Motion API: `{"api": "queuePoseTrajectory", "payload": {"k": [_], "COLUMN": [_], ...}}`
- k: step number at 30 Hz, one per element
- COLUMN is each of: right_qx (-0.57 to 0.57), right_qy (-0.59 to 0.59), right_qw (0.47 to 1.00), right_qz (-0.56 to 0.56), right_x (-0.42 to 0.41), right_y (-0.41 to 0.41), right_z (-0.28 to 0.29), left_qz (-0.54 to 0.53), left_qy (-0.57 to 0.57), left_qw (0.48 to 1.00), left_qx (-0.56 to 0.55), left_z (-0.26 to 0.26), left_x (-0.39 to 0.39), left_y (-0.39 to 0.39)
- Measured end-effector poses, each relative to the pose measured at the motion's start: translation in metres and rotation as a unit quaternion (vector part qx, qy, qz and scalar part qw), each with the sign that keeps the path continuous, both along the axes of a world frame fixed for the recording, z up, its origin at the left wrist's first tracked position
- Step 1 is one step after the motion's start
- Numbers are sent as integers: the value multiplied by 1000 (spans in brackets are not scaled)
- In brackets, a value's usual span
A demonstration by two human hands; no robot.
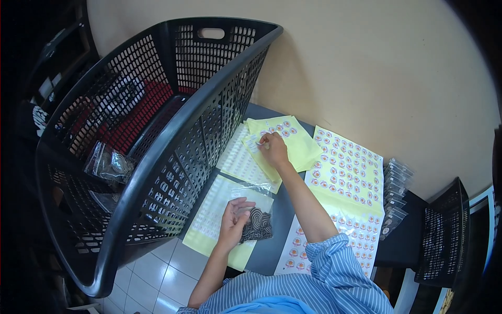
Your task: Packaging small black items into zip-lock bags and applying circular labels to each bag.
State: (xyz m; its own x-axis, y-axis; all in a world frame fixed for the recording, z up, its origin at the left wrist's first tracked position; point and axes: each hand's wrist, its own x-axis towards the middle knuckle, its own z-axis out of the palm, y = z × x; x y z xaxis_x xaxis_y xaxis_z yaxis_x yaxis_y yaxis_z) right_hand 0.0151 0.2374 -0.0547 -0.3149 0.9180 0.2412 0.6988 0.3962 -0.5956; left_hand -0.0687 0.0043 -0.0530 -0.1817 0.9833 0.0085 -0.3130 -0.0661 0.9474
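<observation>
My left hand [232, 225] is at the left side of a clear zip bag [255, 192], its thumb and fingers curled on the plastic. Inside the bag is a dark bundle with pale swirling lines [257, 225], and a small white label [235, 195] sits near the bag's top. Further up, my right hand [274, 148] pinches a small pale sticker [259, 144] over a yellow sticker sheet [304, 151]. That sheet lies loosely stacked on others, some round printed stickers still on it. Beneath the bag is another yellow-edged sheet [219, 227].
A large black plastic basket [204, 129] stands left, with bagged items [113, 163] in it. Long sheets of round stickers [345, 168] cover the grey table [280, 219] at right. Several small filled bags [394, 196] overlap beside them. Another black basket [443, 231] stands far right.
</observation>
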Motion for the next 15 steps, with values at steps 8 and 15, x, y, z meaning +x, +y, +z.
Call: {"api": "queuePoseTrajectory", "payload": {"k": [8,15], "right_qx": [-8,-88], "right_qy": [157,178], "right_qw": [988,979], "right_qz": [-8,42], "right_x": [3,12], "right_y": [12,2], "right_z": [-11,4], "left_qz": [-10,-18], "left_qy": [-19,-43], "left_qw": [1000,999], "left_qx": [8,5], "left_z": [-6,-8], "left_x": [-2,-5], "left_y": [3,0]}}
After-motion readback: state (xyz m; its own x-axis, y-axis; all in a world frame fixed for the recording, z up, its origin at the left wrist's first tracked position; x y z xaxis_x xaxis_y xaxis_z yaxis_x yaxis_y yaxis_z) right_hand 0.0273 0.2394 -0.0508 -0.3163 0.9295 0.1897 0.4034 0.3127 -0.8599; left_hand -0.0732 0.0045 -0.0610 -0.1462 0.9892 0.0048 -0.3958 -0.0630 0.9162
